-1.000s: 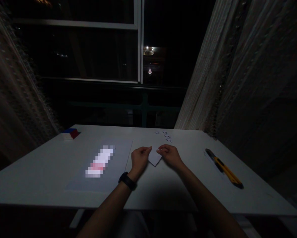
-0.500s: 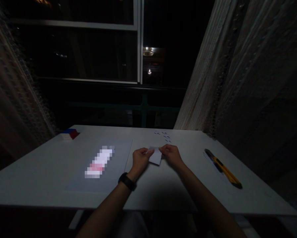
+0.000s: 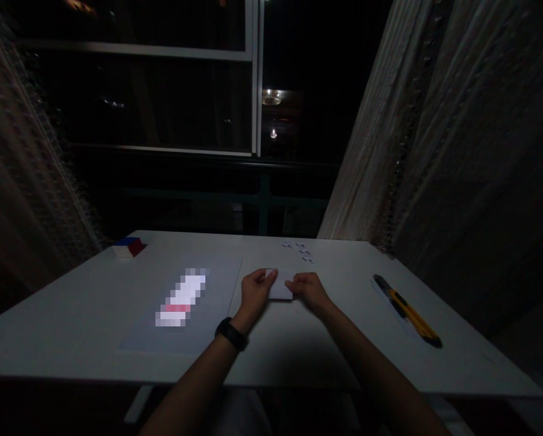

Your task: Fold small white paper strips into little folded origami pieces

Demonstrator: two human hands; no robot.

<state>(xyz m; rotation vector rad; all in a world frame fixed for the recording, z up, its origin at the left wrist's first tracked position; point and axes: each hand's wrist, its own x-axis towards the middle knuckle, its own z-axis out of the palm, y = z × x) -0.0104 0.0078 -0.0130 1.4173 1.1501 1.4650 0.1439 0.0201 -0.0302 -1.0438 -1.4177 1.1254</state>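
Paper (image 3: 280,288) is held between my left hand (image 3: 254,293) and right hand (image 3: 312,292); I note fingers (image 3: 271,278) pinching its opposite sides.

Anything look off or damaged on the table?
The bright patch on the large sheet, at left, is pixelated, hiding its content. Otherwise nothing stands out: no spills, no visible damage to the held white paper.

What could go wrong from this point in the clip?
Pinched between the left hand and right hand, the small white paper could crease or slip.
The little marked slips lie just beyond the hands, so a forward reach might scatter them.
The yellow cutter lies loose to the right; a wide arm swing might knock it. Whether its blade is out is too dark to tell.
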